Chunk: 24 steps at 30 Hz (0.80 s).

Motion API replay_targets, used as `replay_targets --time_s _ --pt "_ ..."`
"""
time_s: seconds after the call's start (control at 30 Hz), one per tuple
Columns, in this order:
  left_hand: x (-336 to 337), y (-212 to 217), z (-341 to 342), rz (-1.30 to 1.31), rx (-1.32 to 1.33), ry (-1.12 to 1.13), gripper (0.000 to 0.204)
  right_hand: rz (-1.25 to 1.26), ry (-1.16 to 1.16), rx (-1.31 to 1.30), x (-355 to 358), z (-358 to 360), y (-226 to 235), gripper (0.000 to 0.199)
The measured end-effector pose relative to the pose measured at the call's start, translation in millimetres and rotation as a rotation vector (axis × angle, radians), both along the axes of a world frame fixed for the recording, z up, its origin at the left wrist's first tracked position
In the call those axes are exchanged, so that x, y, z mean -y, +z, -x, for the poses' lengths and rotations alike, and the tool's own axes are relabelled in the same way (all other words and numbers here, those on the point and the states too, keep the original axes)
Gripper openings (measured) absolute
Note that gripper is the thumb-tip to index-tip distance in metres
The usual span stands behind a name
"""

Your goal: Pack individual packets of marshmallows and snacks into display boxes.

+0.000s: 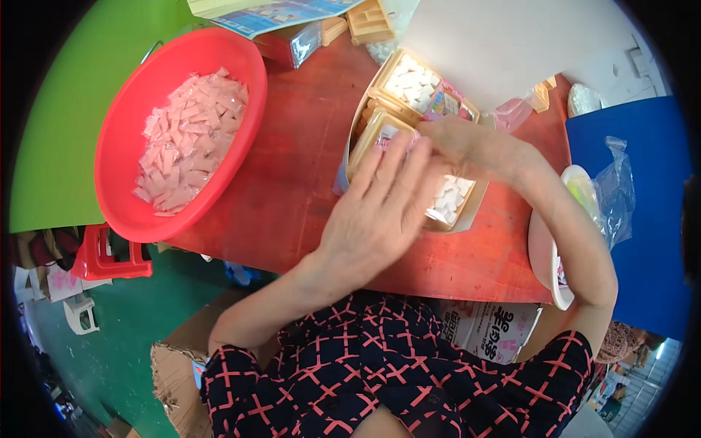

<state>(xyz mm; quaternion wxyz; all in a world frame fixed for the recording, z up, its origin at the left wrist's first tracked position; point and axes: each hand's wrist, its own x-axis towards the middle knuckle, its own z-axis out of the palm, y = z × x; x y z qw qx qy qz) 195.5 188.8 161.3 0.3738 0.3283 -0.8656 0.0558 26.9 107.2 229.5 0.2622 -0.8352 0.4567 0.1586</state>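
My left hand point(380, 208) lies flat with its fingers stretched out over a beige plastic tray point(363, 155) in an open carton point(475, 209). My right hand point(467, 146) is beside it, above the same carton, its fingers bent inward and slightly blurred. Whatever those fingers hold, if anything, is hidden. Small white pieces point(414, 82) fill a tray at the carton's far end, and more white pieces point(451, 196) show below my right hand. A colourful printed packet point(445, 104) sits by the far tray.
A red basin point(252, 139) of wrapped pink pieces point(193, 135) stands left on the red table point(299, 182). Behind are a blue printed sheet point(274, 14) and empty beige trays point(370, 22). A white bowl point(540, 252) and clear plastic bag point(615, 193) are at the right.
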Motion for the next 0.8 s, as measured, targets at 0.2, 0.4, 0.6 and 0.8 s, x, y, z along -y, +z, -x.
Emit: replay_targets --time_s 0.2,0.4,0.6,0.8 --pt "2.3 -21.0 -1.8 0.083 0.289 0.225 0.046 0.322 -0.039 -0.142 -15.7 -10.4 -22.5 0.022" --pt "23.4 -25.7 54.9 -0.234 0.524 0.145 0.031 0.155 -0.535 0.592 -43.2 -10.1 -41.6 0.041" --pt "11.9 -18.9 25.5 -0.136 0.131 0.438 0.041 0.683 0.164 0.083 -42.5 26.6 -30.7 0.042" --pt "33.0 -27.5 73.1 -0.326 0.017 0.072 0.038 0.819 0.116 -0.025 -64.7 42.7 -42.7 0.042"
